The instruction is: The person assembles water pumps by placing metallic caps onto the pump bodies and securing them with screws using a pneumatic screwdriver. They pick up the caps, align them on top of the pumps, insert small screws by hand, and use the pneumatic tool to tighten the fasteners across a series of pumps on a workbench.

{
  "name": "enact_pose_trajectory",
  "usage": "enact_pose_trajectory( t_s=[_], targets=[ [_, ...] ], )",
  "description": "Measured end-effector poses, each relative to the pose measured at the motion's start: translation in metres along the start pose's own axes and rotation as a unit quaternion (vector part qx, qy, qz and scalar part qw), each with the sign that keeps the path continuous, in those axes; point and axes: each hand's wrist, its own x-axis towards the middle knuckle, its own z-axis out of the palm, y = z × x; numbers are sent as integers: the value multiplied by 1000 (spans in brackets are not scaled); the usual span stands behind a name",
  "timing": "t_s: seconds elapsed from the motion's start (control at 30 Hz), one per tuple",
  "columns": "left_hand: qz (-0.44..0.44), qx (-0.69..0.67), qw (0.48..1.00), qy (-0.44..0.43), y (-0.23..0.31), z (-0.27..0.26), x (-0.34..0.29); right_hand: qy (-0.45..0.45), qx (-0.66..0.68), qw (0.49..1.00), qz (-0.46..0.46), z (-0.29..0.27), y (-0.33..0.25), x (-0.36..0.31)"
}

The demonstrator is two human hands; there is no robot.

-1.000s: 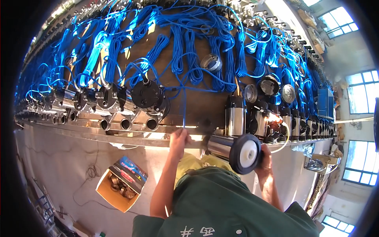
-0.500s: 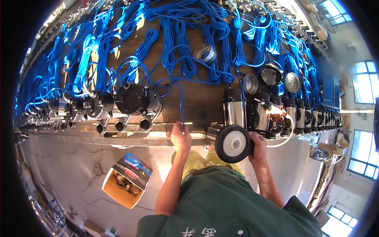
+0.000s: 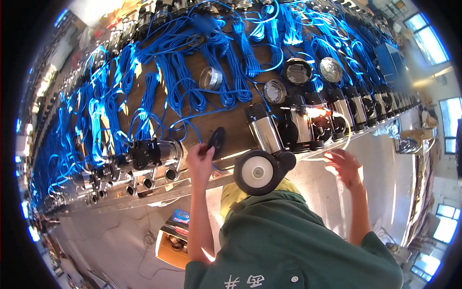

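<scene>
My left hand [image 3: 199, 163] is raised at the bench's front edge, fingers closed on a black round cap [image 3: 217, 140]. Just to its right a steel cylindrical pump [image 3: 262, 135] lies across the wooden bench [image 3: 231, 120], its black round end with a white centre [image 3: 256, 172] hanging over the edge toward me. My right hand [image 3: 342, 166] hovers further right with fingers spread and nothing in it, just below a pale curved hose [image 3: 344, 131] and the row of pumps [image 3: 337, 113].
Many coiled blue cables [image 3: 183, 82] cover the bench. More steel and black pumps [image 3: 144, 159] line the front edge to the left. Round metal covers [image 3: 297, 71] lie at the back right. An open cardboard box [image 3: 174, 238] sits on the floor below.
My left hand has let go of the blue cable and now holds the black cap. My right hand came off the pump's round end and moved right. My view has tilted.
</scene>
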Motion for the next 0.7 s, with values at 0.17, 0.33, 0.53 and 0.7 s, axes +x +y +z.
enact_pose_trajectory(
  t_s=[0.17,0.33,0.53,0.7],
  targets=[
    [369,186,911,-7,91,-21,-82,320,-609,723,-69,-90,33,-26],
    [474,247,837,-122,73,-2,-106,201,-560,773,-220,14,44,10],
    [345,201,909,-119,95,1,-113,172,-507,826,-175,48,41,19],
    [281,185,937,-94,85,36,-112,74,-482,839,-240,80,48,30]
  ],
)
